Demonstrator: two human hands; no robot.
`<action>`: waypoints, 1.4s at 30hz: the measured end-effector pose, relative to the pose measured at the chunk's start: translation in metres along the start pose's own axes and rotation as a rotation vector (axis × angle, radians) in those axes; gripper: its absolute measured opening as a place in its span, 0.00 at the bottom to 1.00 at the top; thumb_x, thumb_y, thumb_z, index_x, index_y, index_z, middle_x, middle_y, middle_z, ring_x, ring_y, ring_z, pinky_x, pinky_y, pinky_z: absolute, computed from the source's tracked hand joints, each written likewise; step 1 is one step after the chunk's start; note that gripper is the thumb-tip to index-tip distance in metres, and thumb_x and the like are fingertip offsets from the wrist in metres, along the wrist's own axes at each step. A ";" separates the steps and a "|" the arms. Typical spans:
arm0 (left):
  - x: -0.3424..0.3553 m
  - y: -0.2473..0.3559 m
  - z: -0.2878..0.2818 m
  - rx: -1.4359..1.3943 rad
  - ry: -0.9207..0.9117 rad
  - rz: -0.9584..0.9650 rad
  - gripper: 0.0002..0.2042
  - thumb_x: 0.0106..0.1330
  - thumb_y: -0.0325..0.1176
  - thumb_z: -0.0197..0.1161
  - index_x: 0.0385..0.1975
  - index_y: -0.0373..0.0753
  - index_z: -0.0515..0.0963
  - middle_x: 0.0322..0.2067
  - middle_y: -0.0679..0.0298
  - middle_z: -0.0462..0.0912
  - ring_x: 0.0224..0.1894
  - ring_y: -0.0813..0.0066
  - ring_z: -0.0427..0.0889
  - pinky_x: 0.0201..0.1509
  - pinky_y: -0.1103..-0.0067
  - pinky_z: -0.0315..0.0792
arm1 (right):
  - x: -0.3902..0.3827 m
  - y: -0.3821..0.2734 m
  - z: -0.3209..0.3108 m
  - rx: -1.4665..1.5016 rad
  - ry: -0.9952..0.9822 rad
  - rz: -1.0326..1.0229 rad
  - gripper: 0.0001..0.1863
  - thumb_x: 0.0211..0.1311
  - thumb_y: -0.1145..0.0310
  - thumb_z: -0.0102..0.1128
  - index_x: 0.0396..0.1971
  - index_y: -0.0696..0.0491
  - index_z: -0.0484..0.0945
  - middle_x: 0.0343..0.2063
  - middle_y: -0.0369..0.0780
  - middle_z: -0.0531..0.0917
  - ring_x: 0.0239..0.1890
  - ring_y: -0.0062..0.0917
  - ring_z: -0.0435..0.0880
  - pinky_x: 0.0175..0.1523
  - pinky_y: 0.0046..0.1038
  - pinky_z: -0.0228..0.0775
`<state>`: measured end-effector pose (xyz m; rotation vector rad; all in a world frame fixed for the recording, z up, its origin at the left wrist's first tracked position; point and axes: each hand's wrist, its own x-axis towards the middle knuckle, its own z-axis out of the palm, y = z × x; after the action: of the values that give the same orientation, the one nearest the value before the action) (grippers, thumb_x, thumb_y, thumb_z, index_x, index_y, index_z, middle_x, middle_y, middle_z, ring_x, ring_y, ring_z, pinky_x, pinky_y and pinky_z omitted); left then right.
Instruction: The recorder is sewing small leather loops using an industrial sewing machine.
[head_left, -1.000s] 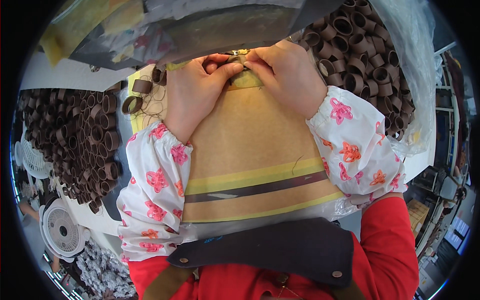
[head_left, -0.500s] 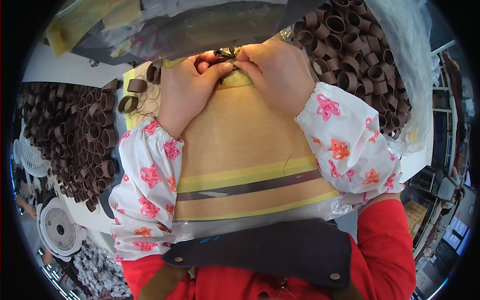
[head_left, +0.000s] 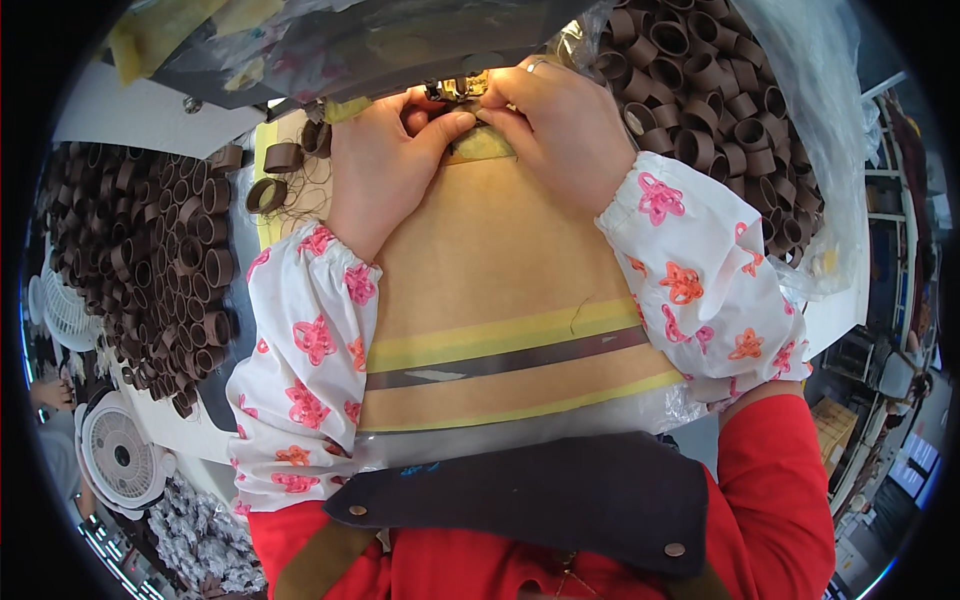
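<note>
The small dark metal part (head_left: 455, 90) is still pinched by the left hand (head_left: 385, 165) and right hand (head_left: 560, 125). Both have been shifted slightly up the tan cardboard sheet (head_left: 490, 290).

A small brown-gold piece (head_left: 462, 88) sits pinched between fingertips under the machine head.

Both hands — left hand (head_left: 385, 165) and right hand (head_left: 560, 125) — have crept further up the tan board (head_left: 490, 290), closing together at the small metal part (head_left: 458, 88).
</note>
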<state>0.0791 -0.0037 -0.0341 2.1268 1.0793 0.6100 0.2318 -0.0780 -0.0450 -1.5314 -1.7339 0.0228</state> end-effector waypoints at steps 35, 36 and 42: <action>-0.021 -0.005 -0.027 0.267 -0.075 0.388 0.07 0.59 0.36 0.58 0.33 0.44 0.79 0.11 0.69 0.71 0.17 0.73 0.71 0.47 0.71 0.57 | -0.012 -0.020 -0.019 0.408 -0.289 0.147 0.10 0.48 0.75 0.60 0.33 0.51 0.79 0.15 0.35 0.72 0.17 0.15 0.70 0.23 0.19 0.61; -0.022 -0.003 -0.028 0.208 -0.096 0.319 0.07 0.58 0.37 0.59 0.32 0.44 0.80 0.11 0.70 0.71 0.16 0.75 0.70 0.46 0.71 0.57 | -0.007 -0.017 -0.020 0.447 -0.351 0.225 0.10 0.47 0.75 0.60 0.33 0.51 0.79 0.14 0.35 0.72 0.18 0.16 0.70 0.24 0.19 0.62; -0.020 0.001 -0.018 0.169 -0.064 0.219 0.09 0.54 0.38 0.63 0.32 0.42 0.80 0.08 0.71 0.68 0.14 0.80 0.67 0.46 0.74 0.57 | -0.009 -0.004 -0.004 0.378 -0.065 0.115 0.05 0.43 0.74 0.62 0.23 0.57 0.76 0.19 0.40 0.75 0.22 0.30 0.75 0.27 0.26 0.67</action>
<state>0.0572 -0.0145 -0.0234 2.4157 0.8972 0.5633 0.2306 -0.0883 -0.0447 -1.3568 -1.5796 0.4388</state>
